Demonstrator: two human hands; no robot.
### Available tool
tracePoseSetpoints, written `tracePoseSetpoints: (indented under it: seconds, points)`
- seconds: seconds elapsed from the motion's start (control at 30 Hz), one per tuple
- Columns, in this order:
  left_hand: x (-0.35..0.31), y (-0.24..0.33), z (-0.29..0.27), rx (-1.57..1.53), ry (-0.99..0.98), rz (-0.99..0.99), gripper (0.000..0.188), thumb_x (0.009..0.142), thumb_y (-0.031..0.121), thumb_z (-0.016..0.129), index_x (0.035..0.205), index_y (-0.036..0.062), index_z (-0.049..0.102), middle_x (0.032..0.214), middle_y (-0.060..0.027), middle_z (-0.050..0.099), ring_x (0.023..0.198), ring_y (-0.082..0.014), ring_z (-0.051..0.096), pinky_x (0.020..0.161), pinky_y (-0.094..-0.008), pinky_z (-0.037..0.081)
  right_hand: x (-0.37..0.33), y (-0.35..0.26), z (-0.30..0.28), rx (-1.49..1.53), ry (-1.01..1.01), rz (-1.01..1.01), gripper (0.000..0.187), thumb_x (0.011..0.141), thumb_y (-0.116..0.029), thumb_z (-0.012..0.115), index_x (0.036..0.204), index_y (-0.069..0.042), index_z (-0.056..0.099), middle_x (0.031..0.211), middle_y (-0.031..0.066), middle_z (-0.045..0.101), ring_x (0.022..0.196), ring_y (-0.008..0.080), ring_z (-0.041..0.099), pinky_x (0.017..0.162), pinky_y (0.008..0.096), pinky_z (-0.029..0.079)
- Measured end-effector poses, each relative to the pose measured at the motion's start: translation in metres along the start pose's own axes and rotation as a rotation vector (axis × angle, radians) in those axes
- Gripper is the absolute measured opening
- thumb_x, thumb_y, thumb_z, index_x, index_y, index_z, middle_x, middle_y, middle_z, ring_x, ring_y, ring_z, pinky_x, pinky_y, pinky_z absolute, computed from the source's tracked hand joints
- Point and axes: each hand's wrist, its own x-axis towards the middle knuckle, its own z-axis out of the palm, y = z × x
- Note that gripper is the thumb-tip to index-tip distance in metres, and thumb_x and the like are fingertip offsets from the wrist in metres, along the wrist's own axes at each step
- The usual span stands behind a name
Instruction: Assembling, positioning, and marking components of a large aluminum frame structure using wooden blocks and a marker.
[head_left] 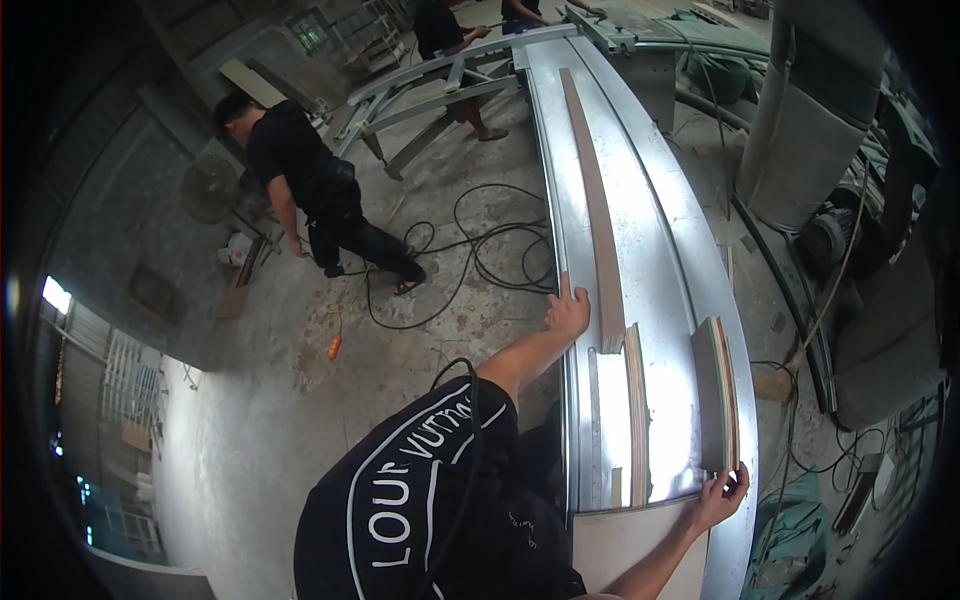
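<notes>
One layered stack (pixel 711 400) stands near the bench's (pixel 650 250) right edge; my right grip (pixel 726 497), fingers bent, touches its near end, closure I cannot tell. My left grip (pixel 569 310), half-open and empty, rests at the bench's left edge.

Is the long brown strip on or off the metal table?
On: near the left hand, the strip lies along the metal table, whose surface shows either side.

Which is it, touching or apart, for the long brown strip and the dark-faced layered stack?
Apart. The head view shows bright, bare metal table between the long brown strip and the dark-faced layered stack to its right.
</notes>
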Motion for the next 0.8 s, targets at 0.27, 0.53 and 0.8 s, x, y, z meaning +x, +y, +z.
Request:
tracePoseSetpoints:
  seconds: [0.27,0.53,0.8]
  points:
    - [0.003,-0.001,0.003,0.005,-0.033,-0.005,0.055,0.087,0.043,0.032,0.139,0.0296,0.02,0.122,-0.0301,0.04,0.105,-0.0457,0.049,0.09,-0.0516,0.036,-0.002,-0.011,0.002,0.05,0.015,0.114,0.029,0.085,-0.002,0.055,0.114,-0.001,0.051,0.101,0.0048,0.051,0.071,0.0068,0.044,0.049,0.0164,0.034]
    - [0.004,-0.003,0.007,-0.019,0.013,-0.014,0.056,0.085,0.047,0.032,0.138,0.0318,0.024,0.117,-0.026,0.045,0.104,-0.0439,0.049,0.092,-0.051,0.033,-0.003,-0.01,0.002,0.022,0.002,0.096,0.03,0.084,0.0,0.054,0.114,0.0,0.051,0.101,0.0048,0.051,0.07,0.0065,0.043,0.049,0.0163,0.033]
    - [0.0,-0.002,0.001,-0.004,-0.022,0.002,0.055,0.086,0.045,0.031,0.138,0.0298,0.022,0.12,-0.0287,0.041,0.102,-0.0454,0.05,0.089,-0.0507,0.036,-0.003,-0.002,0.001,0.011,0.006,0.077,0.03,0.083,0.001,0.053,0.113,-0.002,0.051,0.086,0.002,0.049,0.062,0.0051,0.04,0.046,0.0167,0.031]
